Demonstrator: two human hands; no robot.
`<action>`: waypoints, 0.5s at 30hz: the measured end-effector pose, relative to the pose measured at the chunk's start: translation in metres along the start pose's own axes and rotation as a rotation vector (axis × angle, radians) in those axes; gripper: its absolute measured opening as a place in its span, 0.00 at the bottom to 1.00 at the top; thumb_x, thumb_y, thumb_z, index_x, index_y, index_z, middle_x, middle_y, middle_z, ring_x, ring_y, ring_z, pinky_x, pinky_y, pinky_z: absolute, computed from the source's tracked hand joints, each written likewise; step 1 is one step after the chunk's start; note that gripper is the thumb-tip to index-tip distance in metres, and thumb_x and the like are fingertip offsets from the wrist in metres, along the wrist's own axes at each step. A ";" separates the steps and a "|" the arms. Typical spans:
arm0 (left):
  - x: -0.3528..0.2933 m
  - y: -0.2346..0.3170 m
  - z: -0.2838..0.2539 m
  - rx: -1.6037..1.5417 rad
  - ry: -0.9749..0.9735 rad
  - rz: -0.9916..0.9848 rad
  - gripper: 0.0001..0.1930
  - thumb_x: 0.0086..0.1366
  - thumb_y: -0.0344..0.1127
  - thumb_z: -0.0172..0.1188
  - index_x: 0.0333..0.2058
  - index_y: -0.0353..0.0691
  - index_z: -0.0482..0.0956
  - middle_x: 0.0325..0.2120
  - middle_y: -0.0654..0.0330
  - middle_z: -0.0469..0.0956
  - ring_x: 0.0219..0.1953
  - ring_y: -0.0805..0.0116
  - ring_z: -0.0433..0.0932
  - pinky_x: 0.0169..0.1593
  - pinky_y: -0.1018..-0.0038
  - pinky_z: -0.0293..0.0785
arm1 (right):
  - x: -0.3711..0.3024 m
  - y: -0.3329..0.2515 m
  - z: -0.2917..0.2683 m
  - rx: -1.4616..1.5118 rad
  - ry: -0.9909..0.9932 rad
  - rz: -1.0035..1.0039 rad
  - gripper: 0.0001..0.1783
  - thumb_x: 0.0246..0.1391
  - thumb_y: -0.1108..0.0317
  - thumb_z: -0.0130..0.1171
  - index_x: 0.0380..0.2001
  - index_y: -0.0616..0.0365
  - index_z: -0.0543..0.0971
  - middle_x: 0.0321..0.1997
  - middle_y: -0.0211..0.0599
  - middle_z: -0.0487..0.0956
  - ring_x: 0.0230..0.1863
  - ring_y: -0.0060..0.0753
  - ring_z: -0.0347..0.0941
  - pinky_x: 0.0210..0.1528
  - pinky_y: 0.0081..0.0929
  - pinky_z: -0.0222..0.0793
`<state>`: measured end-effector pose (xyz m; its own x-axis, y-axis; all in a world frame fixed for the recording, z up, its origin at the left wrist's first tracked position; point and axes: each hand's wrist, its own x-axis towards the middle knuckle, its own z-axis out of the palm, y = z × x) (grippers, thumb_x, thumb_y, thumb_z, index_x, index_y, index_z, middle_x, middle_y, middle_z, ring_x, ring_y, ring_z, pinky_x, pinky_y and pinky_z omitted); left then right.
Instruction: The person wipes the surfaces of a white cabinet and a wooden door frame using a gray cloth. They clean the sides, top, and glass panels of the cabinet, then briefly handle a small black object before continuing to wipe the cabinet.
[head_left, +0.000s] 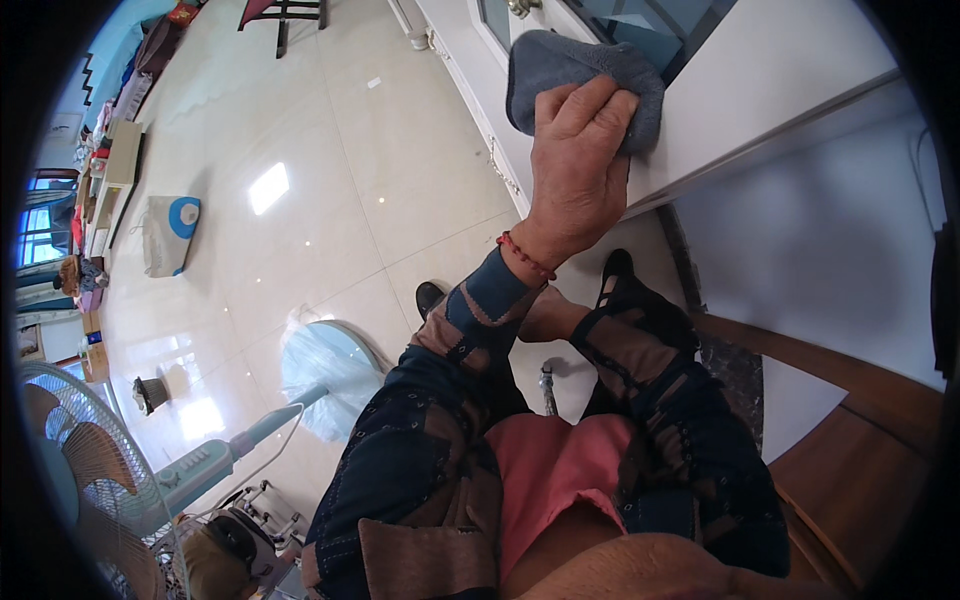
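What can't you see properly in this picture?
In the head view:
- right grip: partly hidden behind the left sleeve
- grey cloth: partly covered by the left grip
- fan: cut off by the dark rim
- far-left clutter: too small

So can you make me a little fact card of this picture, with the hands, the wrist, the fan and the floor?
Left hand: holding a gray cloth against a white cabinet
Right hand: partly hidden by the left sleeve; can't tell if it holds anything
Left wrist: red bracelet
Fan: standing at the person's left, clear plastic over its base
Floor: pale, shiny tiles
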<state>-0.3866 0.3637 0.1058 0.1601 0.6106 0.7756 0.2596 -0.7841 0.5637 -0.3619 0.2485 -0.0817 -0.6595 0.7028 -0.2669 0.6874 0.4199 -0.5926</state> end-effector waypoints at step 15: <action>0.000 -0.050 0.015 -0.119 0.051 -0.091 0.27 0.53 0.18 0.50 0.54 0.39 0.65 0.56 0.48 0.62 0.52 0.48 0.65 0.58 0.67 0.59 | -0.003 -0.013 -0.038 0.027 -0.071 0.116 0.09 0.40 0.69 0.52 0.26 0.57 0.78 0.33 0.47 0.78 0.39 0.48 0.75 0.40 0.40 0.72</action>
<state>-0.3852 0.4048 0.0728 0.0916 0.6756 0.7315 0.1557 -0.7353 0.6596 -0.3568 0.2625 -0.0443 -0.5969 0.7026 -0.3874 0.7522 0.3219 -0.5750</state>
